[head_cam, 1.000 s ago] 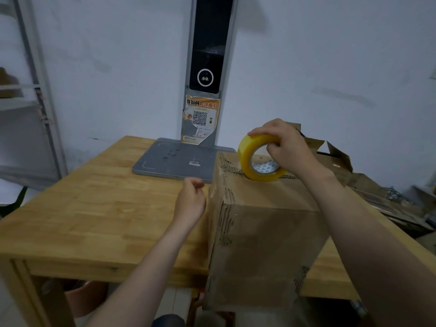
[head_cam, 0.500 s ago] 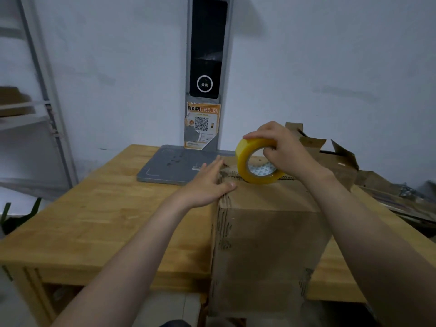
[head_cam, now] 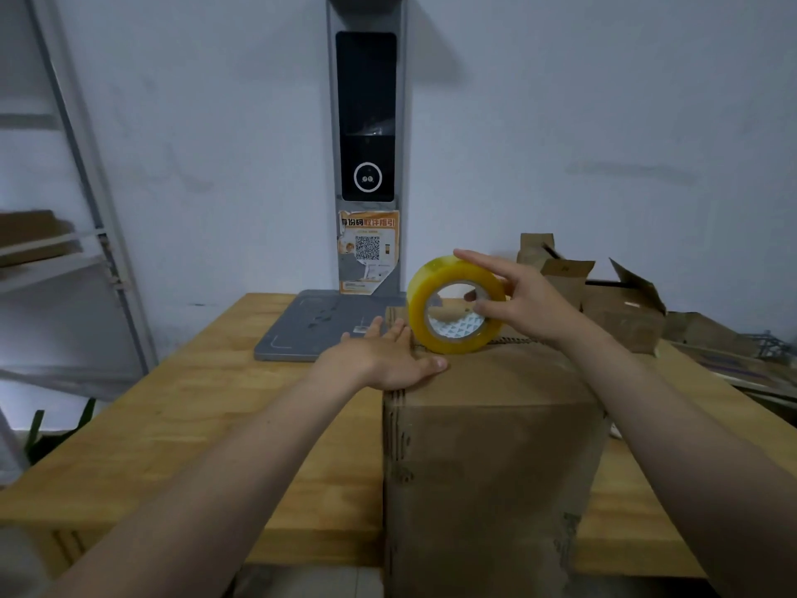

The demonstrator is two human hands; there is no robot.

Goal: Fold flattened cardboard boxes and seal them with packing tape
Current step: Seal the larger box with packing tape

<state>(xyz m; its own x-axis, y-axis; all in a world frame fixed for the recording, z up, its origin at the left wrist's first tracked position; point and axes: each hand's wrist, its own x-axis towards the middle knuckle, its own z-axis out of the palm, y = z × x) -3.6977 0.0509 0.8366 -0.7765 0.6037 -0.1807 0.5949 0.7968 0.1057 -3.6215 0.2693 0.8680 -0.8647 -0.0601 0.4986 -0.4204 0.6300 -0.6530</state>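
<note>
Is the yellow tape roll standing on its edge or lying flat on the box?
Standing on edge: the tape roll shows its hole to the camera, rim on the box.

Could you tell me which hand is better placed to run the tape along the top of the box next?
Right, probably. The right hand grips the tape roll, which stands on edge atop the cardboard box, while the left hand lies flat at its top left edge, steadying it.
</note>
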